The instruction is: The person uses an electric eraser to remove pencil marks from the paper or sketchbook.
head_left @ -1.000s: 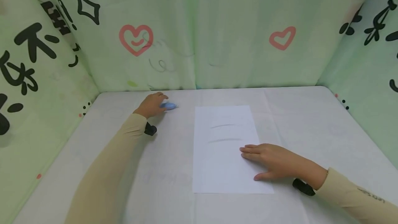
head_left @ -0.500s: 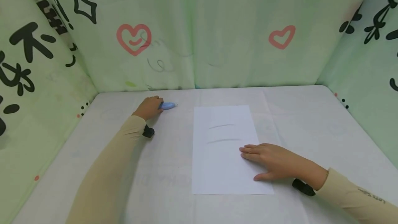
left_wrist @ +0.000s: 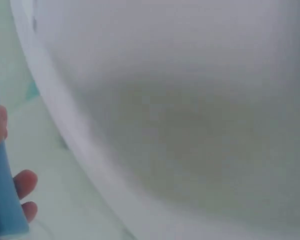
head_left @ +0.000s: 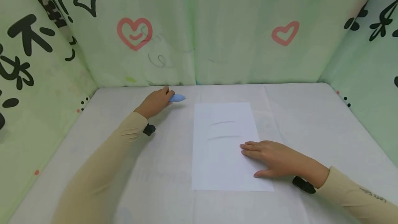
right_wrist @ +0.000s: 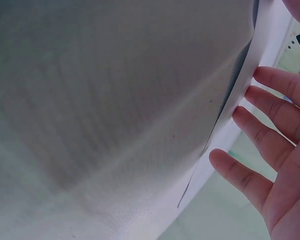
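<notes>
My left hand (head_left: 155, 101) grips a light-blue tapered tube (head_left: 178, 98) with a small pale tip, near the far edge of the table. The tip points right, and a shadow lies below it. In the left wrist view, the tube's flat rear end shows with fingertips (left_wrist: 25, 183) curled around its body. My right hand (head_left: 275, 158) rests with spread fingers on the right side of a white sheet of paper (head_left: 224, 165). Two faint grey curved strokes (head_left: 224, 137) run across the sheet's upper half. Straight fingers (right_wrist: 262, 132) lie over the paper's edge in the right wrist view.
A white cloth (head_left: 311, 120) covers the table, creased in places. Green curtains (head_left: 233, 61) with black and red drawings enclose it at the back and both sides. A black wrist camera (head_left: 149, 129) is on the left wrist and another black camera (head_left: 303, 185) on the right.
My left hand has closed its fingers around the blue tube and moved it slightly right and toward the back. My right hand stays on the paper.
</notes>
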Available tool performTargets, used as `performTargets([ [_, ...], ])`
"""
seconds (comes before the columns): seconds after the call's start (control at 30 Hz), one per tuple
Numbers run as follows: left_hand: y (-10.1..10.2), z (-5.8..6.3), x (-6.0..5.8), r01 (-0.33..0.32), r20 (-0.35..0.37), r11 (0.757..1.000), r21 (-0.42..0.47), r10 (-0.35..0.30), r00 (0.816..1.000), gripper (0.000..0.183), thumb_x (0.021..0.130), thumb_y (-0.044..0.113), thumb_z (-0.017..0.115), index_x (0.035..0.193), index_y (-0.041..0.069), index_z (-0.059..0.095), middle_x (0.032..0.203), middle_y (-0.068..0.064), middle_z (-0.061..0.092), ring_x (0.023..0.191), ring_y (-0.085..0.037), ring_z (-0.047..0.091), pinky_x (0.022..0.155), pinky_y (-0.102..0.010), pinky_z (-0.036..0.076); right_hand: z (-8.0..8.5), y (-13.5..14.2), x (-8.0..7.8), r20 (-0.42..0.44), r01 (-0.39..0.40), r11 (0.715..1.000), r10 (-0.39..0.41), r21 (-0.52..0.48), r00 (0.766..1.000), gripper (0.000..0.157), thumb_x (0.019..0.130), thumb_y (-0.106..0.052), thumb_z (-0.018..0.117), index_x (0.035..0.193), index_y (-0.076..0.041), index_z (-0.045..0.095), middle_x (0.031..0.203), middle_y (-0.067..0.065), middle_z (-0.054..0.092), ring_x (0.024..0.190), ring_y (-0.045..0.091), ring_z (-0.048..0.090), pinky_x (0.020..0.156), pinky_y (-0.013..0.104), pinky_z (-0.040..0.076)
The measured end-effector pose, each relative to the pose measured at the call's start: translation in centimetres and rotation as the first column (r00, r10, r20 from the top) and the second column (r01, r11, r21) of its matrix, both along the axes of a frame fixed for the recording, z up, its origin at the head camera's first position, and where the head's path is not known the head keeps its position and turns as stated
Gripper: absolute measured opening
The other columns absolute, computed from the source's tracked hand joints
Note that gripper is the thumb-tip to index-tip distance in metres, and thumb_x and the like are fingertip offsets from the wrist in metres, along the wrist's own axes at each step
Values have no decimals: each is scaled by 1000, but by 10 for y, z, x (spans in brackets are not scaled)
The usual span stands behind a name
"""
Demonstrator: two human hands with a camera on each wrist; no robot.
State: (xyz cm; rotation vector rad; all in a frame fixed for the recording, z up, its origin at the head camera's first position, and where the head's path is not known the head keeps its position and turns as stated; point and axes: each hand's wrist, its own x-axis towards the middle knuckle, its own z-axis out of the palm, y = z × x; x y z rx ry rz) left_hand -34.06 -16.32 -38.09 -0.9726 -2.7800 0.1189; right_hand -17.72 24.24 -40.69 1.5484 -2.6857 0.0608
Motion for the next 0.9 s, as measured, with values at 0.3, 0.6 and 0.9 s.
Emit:
performTargets([
  [0.3, 42, 34, 31, 131, -102, 984, -124, -144, 984, 26, 91, 17, 60, 109, 1, 49, 100, -14, 63, 89, -26, 65, 77, -36, 52, -1, 1, -2, -42, -12, 1000, 10, -29, 999, 61, 84, -46, 65, 126, -3, 58, 132, 10, 58, 119, 27, 57, 88, 41, 49],
  [0.6, 62, 44, 56, 184, -129, 966, -182, -209, 969, 32, 95, 35, 54, 108, 5, 50, 92, -9, 59, 82, -21, 58, 73, -33, 46, -1, 0, -3, -51, -17, 1000, 16, -21, 999, 61, 83, -46, 66, 126, -3, 57, 132, 10, 58, 120, 27, 56, 88, 39, 49],
  [0.9, 73, 50, 66, 249, -155, 940, -232, -289, 945, 29, 98, 34, 47, 102, 6, 49, 84, -7, 52, 74, -21, 49, 71, -31, 42, 0, 0, -2, -29, -17, 1000, 17, -13, 999, 61, 84, -46, 65, 126, -3, 57, 132, 10, 58, 120, 27, 56, 88, 40, 49],
])
